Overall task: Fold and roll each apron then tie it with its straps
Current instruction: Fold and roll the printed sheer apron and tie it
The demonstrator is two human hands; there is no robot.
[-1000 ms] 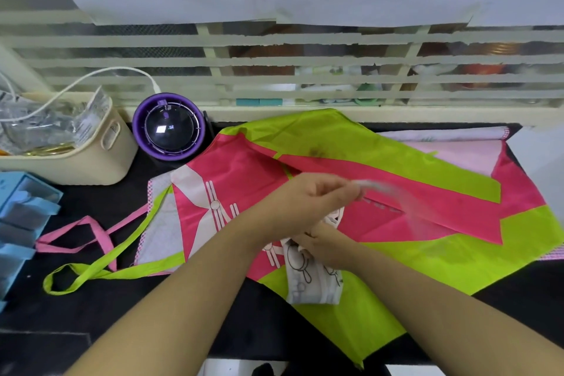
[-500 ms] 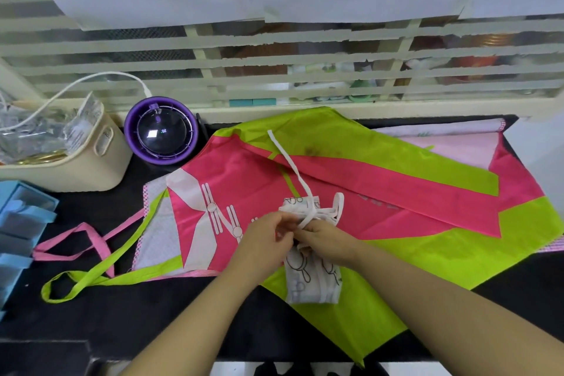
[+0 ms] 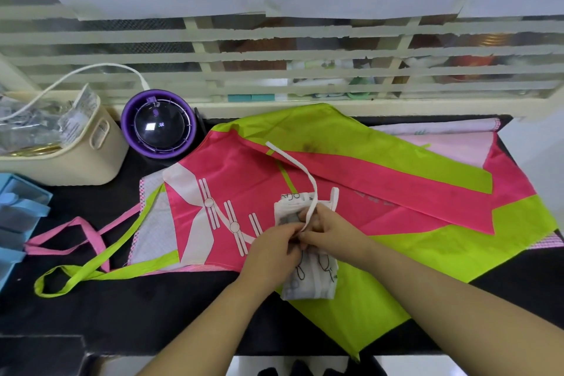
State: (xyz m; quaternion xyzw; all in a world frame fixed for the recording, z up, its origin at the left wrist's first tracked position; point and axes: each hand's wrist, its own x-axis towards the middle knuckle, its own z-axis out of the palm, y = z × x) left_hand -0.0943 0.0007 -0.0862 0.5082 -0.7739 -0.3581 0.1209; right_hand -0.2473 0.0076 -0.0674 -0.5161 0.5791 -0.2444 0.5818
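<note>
A small white rolled apron (image 3: 308, 281) with line drawings lies on top of a spread pink and lime-green apron (image 3: 381, 192). My left hand (image 3: 274, 253) and my right hand (image 3: 329, 229) meet over the roll's middle, both pinching its white strap (image 3: 297, 166). The strap's free end trails up and left across the pink cloth. A second loop of strap sticks up at the roll's top right. My fingers hide the knot area.
A lime-green strap (image 3: 100, 265) and a pink strap (image 3: 88, 226) trail left on the black table (image 3: 122, 320). A cream basket (image 3: 73, 149), a purple round device (image 3: 158, 125) and blue boxes (image 3: 15, 217) stand at the left. A slatted window lies behind.
A second ago my left hand was pulling the strap up to the right. It has come down onto the roll, and the strap's end now lies loose on the pink cloth.
</note>
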